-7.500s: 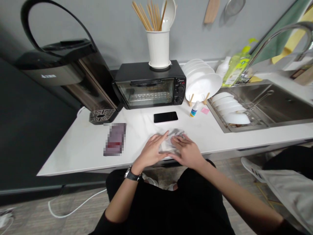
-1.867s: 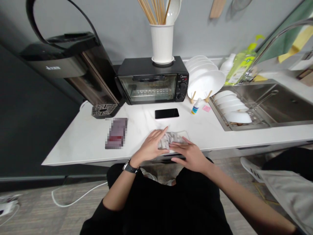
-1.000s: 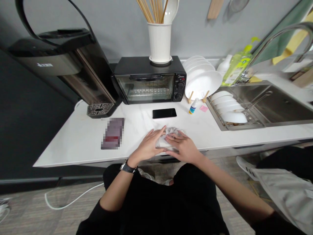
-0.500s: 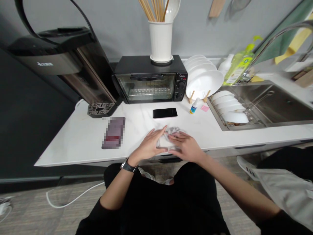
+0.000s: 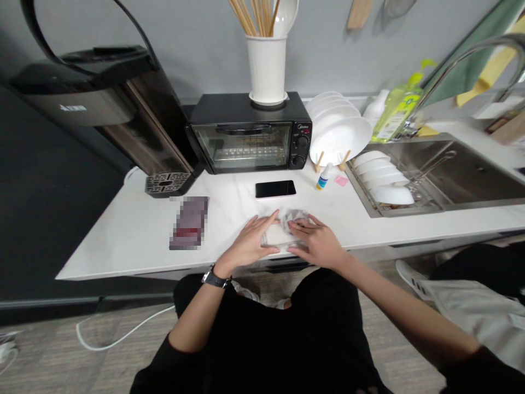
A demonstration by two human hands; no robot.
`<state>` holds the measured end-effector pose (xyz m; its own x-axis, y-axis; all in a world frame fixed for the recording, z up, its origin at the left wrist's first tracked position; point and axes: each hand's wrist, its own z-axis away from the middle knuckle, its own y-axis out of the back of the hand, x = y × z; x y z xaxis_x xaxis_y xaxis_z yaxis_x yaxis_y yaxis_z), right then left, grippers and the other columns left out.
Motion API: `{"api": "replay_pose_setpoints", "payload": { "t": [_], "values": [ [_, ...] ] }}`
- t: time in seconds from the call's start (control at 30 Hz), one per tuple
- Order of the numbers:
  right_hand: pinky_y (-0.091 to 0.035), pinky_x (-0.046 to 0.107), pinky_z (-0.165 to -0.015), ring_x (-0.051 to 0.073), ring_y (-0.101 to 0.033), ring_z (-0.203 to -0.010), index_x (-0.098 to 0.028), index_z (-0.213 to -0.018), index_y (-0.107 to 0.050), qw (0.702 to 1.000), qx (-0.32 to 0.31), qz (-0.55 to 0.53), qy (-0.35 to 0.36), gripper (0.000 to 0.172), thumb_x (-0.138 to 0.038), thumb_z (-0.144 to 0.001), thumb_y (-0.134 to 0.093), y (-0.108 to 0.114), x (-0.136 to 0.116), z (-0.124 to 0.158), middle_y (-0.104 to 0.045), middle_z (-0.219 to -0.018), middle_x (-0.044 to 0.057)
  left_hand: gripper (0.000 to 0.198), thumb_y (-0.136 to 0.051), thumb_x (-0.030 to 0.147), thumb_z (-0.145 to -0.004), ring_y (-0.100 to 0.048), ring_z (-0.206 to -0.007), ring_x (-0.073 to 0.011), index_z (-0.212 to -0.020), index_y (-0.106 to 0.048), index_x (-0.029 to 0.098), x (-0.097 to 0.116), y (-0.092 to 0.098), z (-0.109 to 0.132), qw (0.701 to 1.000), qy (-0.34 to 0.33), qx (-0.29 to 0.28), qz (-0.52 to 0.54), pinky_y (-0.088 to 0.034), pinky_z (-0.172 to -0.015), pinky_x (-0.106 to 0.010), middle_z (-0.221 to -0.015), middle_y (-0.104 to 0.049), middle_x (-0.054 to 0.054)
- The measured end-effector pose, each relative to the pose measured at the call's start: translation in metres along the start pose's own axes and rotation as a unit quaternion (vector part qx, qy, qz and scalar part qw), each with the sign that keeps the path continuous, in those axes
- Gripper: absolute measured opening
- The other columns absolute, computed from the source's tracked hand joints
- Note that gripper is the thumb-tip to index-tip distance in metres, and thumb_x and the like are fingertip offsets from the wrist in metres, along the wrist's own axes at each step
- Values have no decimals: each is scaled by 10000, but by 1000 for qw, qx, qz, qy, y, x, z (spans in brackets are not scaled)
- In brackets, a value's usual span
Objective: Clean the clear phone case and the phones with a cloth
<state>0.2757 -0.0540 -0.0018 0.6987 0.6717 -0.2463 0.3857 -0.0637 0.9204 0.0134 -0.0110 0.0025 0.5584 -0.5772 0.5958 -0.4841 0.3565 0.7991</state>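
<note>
White desk, near front edge | grey cloth lay flat | left hand and right hand pressed on it, fingers spread, not clenched | advice: keep palms flat, align edges before creasing.

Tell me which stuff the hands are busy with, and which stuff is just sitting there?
In use:
left hand
right hand
grey cloth, pressed flat on the counter between both hands

Just lying about:
phone
toaster oven
small bottle
white plates
bowls in the sink rack
chopstick pot
</note>
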Motion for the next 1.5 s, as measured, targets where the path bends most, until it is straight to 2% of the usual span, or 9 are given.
{"api": "replay_pose_setpoints", "payload": {
  "t": [0.17,0.3,0.43,0.67,0.93,1.03,1.2,1.37,1.5],
  "values": [
    [-369,541,-1266,283,-643,-1352,-193,-1402,-651,994,3,-107,27,535,-556,-1011,-629,-18,-43,-13,-695,-1421,112,1066,-747,594,-894,-457,-1496,-342,-1707,-131,285,1,1,5,1000,-3,2,-18,-214,-1309,-558,-1645,-459,-136],
    [-347,545,-1278,249,-727,-1226,-286,-1287,-716,996,-19,-83,-12,294,-423,-1060,-589,15,0,19,-770,-1302,33,1085,-783,514,-891,-463,-1478,-332,-1707,-98,309,4,3,5,1000,-5,2,-16,-237,-1296,-556,-1587,-538,-101],
    [-358,584,-1256,281,-740,-1192,-228,-1297,-712,999,-4,7,-44,335,-424,-1056,-587,25,24,21,-775,-1277,106,1093,-788,480,-895,-427,-1517,-317,-1703,-63,352,4,2,1,1000,-10,-9,-6,-155,-1317,-573,-1600,-535,-64],
    [-420,537,-1230,300,-682,-1291,-166,-1334,-682,996,6,-84,28,540,-581,-994,-637,-21,-48,-20,-726,-1365,153,1073,-751,599,-888,-459,-1497,-329,-1706,-125,298,0,0,4,1000,-7,-2,-10,-209,-1308,-548,-1639,-468,-129],
    [-435,563,-1212,290,-758,-1143,-208,-1281,-718,999,-31,26,-29,355,-441,-1066,-559,33,19,19,-782,-1258,108,1114,-803,471,-874,-465,-1477,-320,-1704,-71,344,3,-2,4,1000,-18,10,-17,-209,-1300,-564,-1556,-574,-71],
    [-493,568,-1151,371,-689,-1259,-99,-1332,-683,999,-22,35,-13,579,-569,-998,-626,14,-1,-4,-738,-1305,216,1077,-771,499,-900,-441,-1506,-316,-1704,-74,337,2,-3,4,1000,-16,8,-17,-185,-1308,-569,-1614,-513,-89],
    [-403,548,-1243,312,-631,-1361,-161,-1416,-630,994,-15,-100,43,614,-602,-989,-633,-18,-44,-18,-673,-1444,162,1071,-748,577,-900,-498,-1464,-311,-1706,-96,310,3,-2,7,1000,-13,5,-11,-221,-1303,-543,-1613,-499,-123],
    [-407,537,-1247,264,-705,-1263,-245,-1329,-689,995,-60,-81,26,348,-435,-1070,-558,21,1,20,-747,-1346,75,1123,-790,548,-872,-468,-1469,-330,-1707,-72,328,7,-1,4,1000,-12,1,-25,-211,-1294,-572,-1554,-570,-92],
    [-420,605,-1217,325,-713,-1241,-172,-1364,-673,999,-27,11,-17,446,-471,-1045,-590,25,23,16,-736,-1340,163,1089,-782,509,-891,-471,-1474,-314,-1701,-69,364,9,-1,2,1000,-13,-11,-15,-173,-1307,-582,-1575,-555,-72]
  ]
}}
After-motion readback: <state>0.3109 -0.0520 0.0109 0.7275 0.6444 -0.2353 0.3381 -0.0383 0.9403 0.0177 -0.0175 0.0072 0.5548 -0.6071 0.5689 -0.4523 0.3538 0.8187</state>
